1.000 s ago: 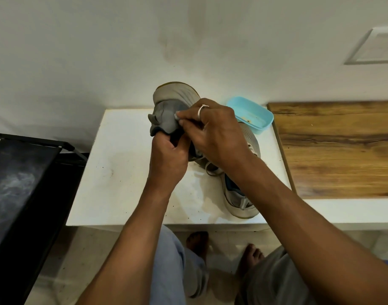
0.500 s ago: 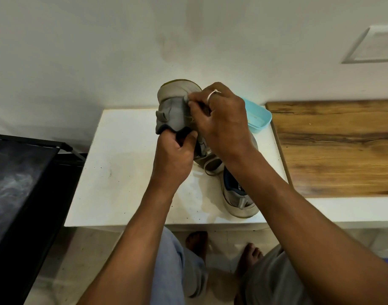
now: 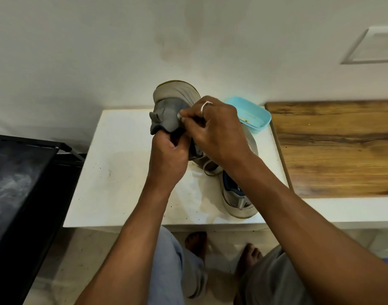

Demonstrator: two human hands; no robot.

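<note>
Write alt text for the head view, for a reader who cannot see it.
A person's left hand grips a grey shoe by its opening while the right hand pinches a small white piece against its heel. A second shoe lies on the white table beneath, with a blue tray behind and a wooden board to the right.

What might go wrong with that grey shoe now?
The left hand grips the grey shoe only at its opening, so a push from the right hand, pinching a white wad, might twist it loose. The second shoe lies at the front edge of the table, under the right forearm, and might get knocked off.
</note>
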